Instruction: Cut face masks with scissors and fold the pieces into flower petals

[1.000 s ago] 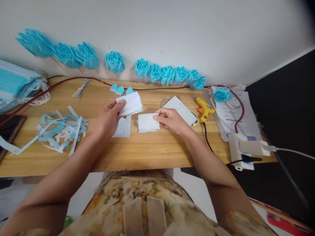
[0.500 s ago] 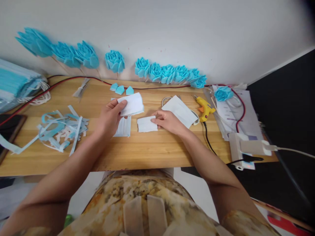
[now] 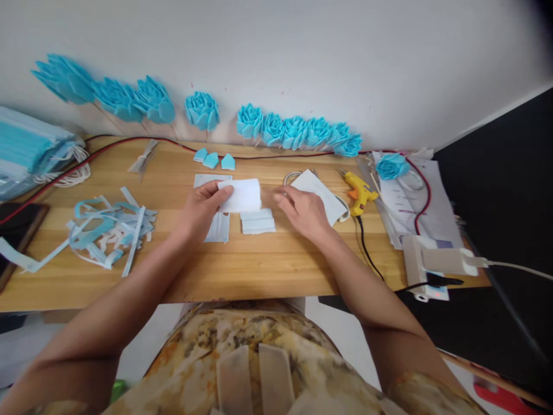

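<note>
A small stack of white fabric pieces [image 3: 244, 197] is pinched between the thumb and fingers of my left hand [image 3: 201, 208]. Below that stack a folded whitish piece of fabric [image 3: 258, 222] lies flat on the table. My right hand [image 3: 306, 212] hovers just right of both, touching neither; its fingertips are slightly blurred, the fingers look a little apart, and nothing shows in them. Partly hidden under my left hand is a pale blue pleated mask sheet [image 3: 219, 229]. White sheets [image 3: 319, 193] rest behind my right hand.
Blue fabric flowers [image 3: 295, 130] on sticks line the wall. Small blue cut pieces [image 3: 211, 160] lie at the back. A yellow glue gun [image 3: 359, 193] and power strip [image 3: 417, 265] are on the right; strip scraps [image 3: 110, 227] and bagged masks [image 3: 32, 151] on the left.
My right hand has let go of the folded piece, leaving it on the table, and moved slightly right and up. My left hand has brought its stack right and lower.
</note>
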Demonstrator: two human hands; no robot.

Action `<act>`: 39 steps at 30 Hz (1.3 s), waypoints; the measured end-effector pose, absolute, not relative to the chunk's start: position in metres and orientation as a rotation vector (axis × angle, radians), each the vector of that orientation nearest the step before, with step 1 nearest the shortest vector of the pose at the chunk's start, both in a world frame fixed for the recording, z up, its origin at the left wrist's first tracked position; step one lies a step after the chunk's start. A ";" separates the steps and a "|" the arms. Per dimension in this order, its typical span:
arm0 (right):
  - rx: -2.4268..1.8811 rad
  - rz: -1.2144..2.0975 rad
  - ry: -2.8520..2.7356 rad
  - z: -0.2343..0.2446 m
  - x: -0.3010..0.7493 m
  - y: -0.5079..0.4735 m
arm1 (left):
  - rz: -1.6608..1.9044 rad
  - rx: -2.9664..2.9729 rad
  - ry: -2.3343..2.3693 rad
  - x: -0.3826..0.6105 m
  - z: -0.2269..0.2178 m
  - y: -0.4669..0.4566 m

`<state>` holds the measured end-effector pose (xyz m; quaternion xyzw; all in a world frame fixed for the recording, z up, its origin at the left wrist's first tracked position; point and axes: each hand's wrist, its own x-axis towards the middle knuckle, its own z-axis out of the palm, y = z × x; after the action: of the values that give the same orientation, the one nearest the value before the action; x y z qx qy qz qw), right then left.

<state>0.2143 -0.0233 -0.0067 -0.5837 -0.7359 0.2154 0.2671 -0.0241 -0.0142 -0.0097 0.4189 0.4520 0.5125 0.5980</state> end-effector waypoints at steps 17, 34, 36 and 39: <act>-1.252 0.992 -1.656 -0.005 0.203 -0.028 | 1.016 1.256 1.188 -0.017 -0.004 -0.025; -1.199 1.104 -1.025 -0.014 0.228 0.002 | 1.352 0.780 1.002 -0.026 -0.008 -0.008; -1.173 1.112 -1.005 -0.015 0.230 0.003 | 1.353 0.764 0.992 -0.026 -0.007 -0.008; -1.169 1.132 -0.999 -0.014 0.230 0.002 | 1.366 0.750 0.986 -0.026 -0.007 -0.008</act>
<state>0.2300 0.0023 -0.0143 -0.4999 -0.4269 0.4838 0.5778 -0.0260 -0.0082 -0.0067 0.3243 0.4259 0.5902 0.6043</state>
